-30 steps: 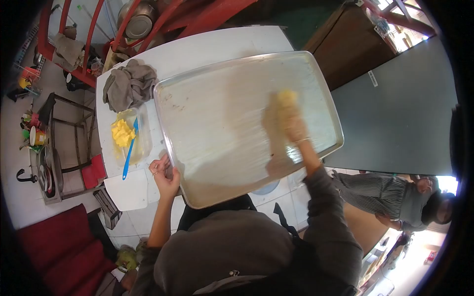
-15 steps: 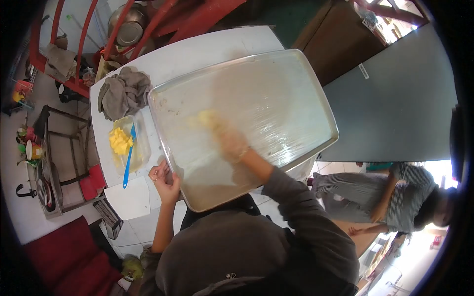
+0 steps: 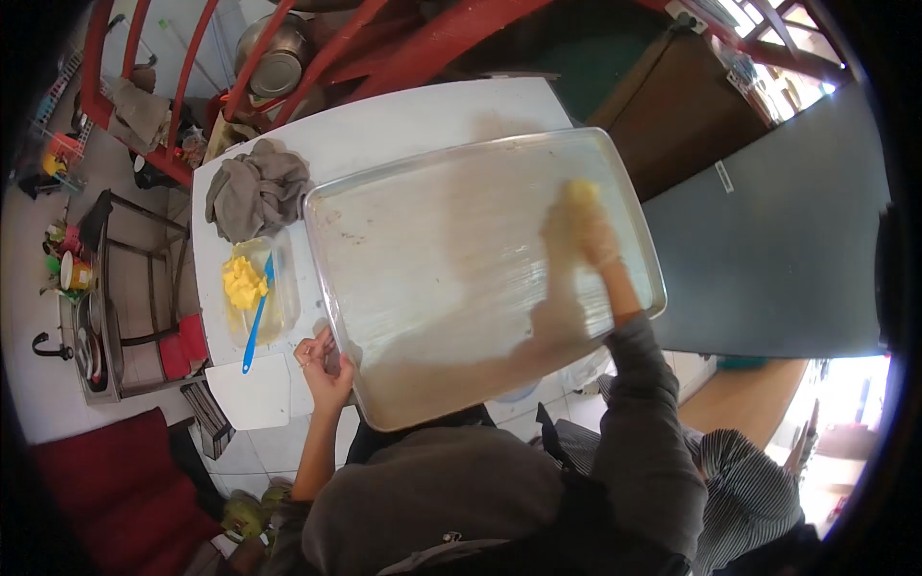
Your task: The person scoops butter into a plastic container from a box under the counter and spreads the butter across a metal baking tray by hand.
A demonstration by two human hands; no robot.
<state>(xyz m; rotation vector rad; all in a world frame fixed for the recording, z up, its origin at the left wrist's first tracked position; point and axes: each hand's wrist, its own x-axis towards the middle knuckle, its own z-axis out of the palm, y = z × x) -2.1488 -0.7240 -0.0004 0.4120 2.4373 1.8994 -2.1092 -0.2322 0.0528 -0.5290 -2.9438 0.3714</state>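
Observation:
A large metal baking tray (image 3: 423, 346) lies tilted across the white table, with streaky, shiny marks over its surface. My right hand (image 3: 597, 240) is near the tray's right end, closed on a yellow lump (image 3: 580, 193). Motion blurs the lump, but its colour matches the butter. My left hand (image 3: 327, 372) is at the tray's near left corner, bent fingers and thumb against the rim. Beyond that hand, a clear plastic container (image 3: 284, 312) holds soft yellow butter (image 3: 243, 283) and a blue spatula (image 3: 254, 331), whose handle sticks out over the near side.
A crumpled grey cloth (image 3: 257, 192) sits on the white table (image 3: 413, 120) beyond the container. Red railings (image 3: 331, 62) run behind the table. To the right stands a grey panel (image 3: 768, 221). A person in striped clothes (image 3: 749, 490) is close by my right arm.
My right hand has swept the yellow lump from the tray's left-middle to its right end. My left hand stays at the near left corner. The person in stripes has come nearer.

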